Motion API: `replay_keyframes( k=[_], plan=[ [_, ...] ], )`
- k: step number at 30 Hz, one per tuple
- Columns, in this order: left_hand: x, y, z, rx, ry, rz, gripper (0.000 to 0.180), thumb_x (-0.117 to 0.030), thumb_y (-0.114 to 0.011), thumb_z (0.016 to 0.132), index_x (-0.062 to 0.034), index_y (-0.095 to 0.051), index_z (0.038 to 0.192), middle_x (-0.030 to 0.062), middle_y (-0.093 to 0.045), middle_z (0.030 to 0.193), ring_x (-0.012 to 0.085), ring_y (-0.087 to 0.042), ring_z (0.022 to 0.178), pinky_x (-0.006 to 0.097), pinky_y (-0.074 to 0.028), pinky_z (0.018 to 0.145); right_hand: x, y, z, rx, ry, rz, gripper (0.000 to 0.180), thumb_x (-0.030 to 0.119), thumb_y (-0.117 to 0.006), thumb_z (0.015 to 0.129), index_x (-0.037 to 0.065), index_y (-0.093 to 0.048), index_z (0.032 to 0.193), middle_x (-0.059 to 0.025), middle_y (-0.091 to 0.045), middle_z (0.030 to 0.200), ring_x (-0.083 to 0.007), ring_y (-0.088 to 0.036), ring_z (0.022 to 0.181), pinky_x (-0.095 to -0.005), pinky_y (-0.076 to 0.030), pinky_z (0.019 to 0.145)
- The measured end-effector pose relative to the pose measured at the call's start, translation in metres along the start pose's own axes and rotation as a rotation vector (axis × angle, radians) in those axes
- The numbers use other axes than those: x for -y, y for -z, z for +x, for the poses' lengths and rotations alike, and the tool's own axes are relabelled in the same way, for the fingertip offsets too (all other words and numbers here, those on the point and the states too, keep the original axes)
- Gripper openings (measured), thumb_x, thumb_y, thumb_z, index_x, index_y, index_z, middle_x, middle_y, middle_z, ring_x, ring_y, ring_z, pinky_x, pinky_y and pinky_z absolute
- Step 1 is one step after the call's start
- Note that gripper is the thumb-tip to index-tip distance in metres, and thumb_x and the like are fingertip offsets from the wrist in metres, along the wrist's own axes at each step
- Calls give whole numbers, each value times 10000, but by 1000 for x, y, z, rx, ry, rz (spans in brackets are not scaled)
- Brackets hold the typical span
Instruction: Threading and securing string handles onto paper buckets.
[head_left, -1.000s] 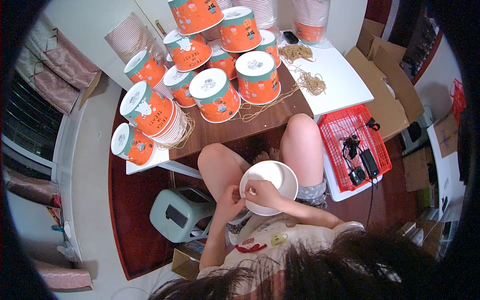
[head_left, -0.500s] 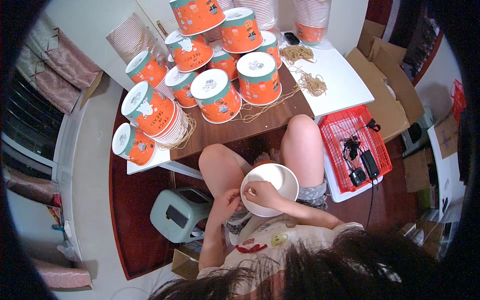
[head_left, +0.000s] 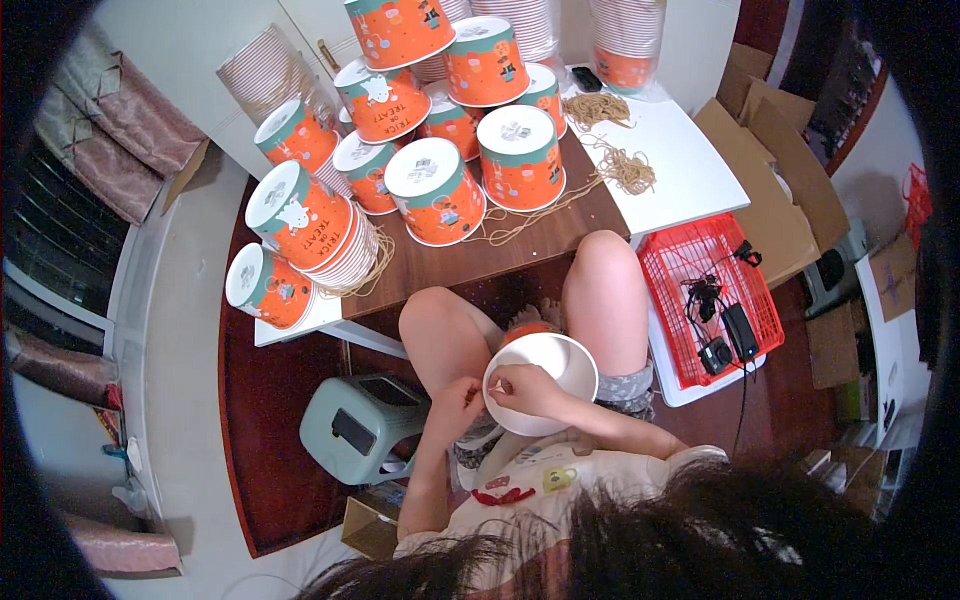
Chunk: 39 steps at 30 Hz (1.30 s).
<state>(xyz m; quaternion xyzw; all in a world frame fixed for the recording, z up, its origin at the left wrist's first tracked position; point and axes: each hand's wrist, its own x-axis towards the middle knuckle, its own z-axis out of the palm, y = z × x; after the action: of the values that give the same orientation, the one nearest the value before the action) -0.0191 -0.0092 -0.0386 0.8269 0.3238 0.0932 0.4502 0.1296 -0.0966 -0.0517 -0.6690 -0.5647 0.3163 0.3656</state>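
A white-lined paper bucket (head_left: 568, 368) rests between my thighs, its open mouth facing up. A strip of orange shows on its outside at the far edge. My right hand (head_left: 528, 390) reaches over the mouth, fingers pinched together just inside the left rim. On the outer side of that rim is my left hand (head_left: 459, 404), closed, its fingertips close to the right hand's across the wall. Whatever the fingertips hold is too small to make out.
Upturned orange-and-green paper buckets (head_left: 435, 195) are piled on the brown table (head_left: 410, 268) ahead. Tan cord bundles (head_left: 627, 170) lie on the white tabletop (head_left: 690, 180). A red basket (head_left: 665, 300) with black cables stands right, a pale green stool (head_left: 325, 430) left, open cardboard boxes (head_left: 740, 180) far right.
My left hand has shifted very slightly up against the bucket's rim. The right hand stays pinched at the same spot, and the view has drifted a little.
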Motion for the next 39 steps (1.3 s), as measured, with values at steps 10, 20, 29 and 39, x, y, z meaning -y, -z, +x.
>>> replay_keyframes(
  k=[10, 20, 29, 39],
  plan=[
    [23, 34, -5, 115, 177, -290, 94, -84, -491, 787, -9, -525, 831, 70, -582, 742, 120, -559, 628, 238, -447, 561, 3, 18, -14, 152, -54, -136, 363, 252, -607, 697, 129, -512, 1025, -83, -606, 729, -266, -597, 686, -376, -467, 630],
    [-24, 45, -8, 145, 44, -967, 44, -73, -496, 816, -33, -513, 822, 16, -545, 824, 91, -512, 778, 217, -412, 718, 29, 34, -13, 46, 86, 48, 320, 241, -609, 744, 108, -532, 1024, -83, -579, 671, -235, -583, 597, -337, -454, 567],
    [-44, 25, 30, -30, 88, -804, 138, -123, -471, 867, -39, -514, 967, 16, -528, 925, 98, -491, 833, 227, -409, 737, -4, 32, 42, -71, 337, 145, 141, 172, -564, 799, 38, -570, 841, -99, -533, 622, -161, -509, 534, -289, -399, 499],
    [-7, 3, 51, -169, -293, -372, 177, -134, -490, 852, -5, -549, 957, 42, -565, 869, 127, -511, 803, 253, -414, 732, -17, 56, 78, 280, 230, 498, 95, 103, -511, 835, 21, -559, 827, 13, -564, 730, -50, -497, 681, -204, -408, 625]
  ],
)
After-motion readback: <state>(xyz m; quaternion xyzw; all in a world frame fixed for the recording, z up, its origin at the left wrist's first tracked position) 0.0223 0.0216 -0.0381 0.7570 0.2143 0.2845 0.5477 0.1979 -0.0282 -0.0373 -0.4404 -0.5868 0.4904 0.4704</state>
